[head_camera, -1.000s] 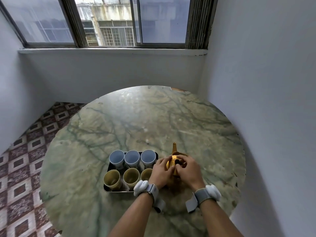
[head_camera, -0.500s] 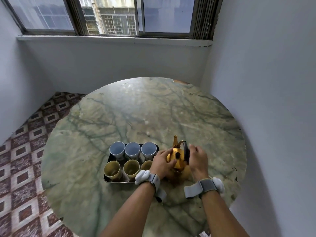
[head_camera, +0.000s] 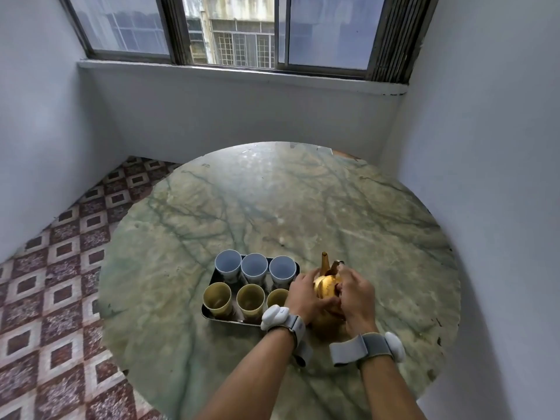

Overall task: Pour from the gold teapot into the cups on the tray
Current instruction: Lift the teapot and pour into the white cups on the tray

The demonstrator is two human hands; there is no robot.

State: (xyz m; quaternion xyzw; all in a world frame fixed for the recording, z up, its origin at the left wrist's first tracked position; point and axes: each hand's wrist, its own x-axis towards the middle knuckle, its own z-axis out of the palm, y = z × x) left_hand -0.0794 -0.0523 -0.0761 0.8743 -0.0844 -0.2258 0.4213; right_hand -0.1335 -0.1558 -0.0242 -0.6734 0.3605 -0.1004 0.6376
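Teapot (head_camera: 326,291) stands on the table (head_camera: 272,207), just right of the tray (head_camera: 218,275). My left hand (head_camera: 306,295) wraps its near-left side, fingers curled on the body. My right hand (head_camera: 356,294) covers the handle side; I cannot tell whether it grips the handle. Six cups (head_camera: 254,266) on the tray look empty. I judge pouring not started; all six remain.

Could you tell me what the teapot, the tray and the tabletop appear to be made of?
Gold teapot: probably polished metal with a gold finish, given the bright glint on its top. Tray: likely steel or similar, with a shiny, mirror-like rim. Round table: looks like polished green-veined marble or stone, as it reflects the window light.
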